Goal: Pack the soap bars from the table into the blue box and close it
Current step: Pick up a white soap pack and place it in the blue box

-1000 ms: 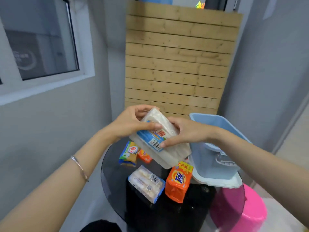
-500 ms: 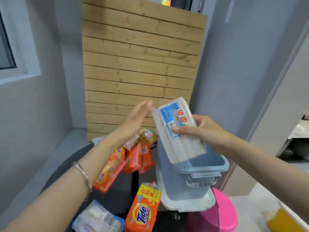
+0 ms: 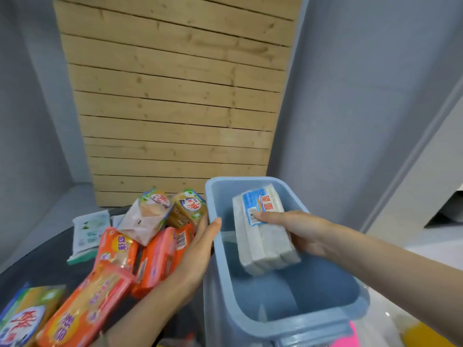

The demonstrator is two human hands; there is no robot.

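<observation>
The open blue box [image 3: 295, 319] stands at the right of the dark table. My right hand [image 3: 298, 232] grips a clear-wrapped pack of white soap bars [image 3: 265, 241] with a blue and red label and holds it inside the box, tilted, above the bottom. My left hand [image 3: 199, 254] rests on the box's left wall with the thumb over the rim. Left of the box lie several wrapped soap bars: orange packs [image 3: 155, 259], a yellow-green pair [image 3: 188, 209] and a pale pack [image 3: 145, 216].
A white-green pack [image 3: 89, 232] lies at the table's far left. A green-yellow pack [image 3: 22, 319] sits at the bottom left corner. A wooden slat panel [image 3: 175, 101] stands behind the table. Something pink [image 3: 347, 340] shows below the box.
My right hand has carried the white soap pack from above the rim down into the blue box. My left hand has let go of the pack and moved onto the box's left wall.
</observation>
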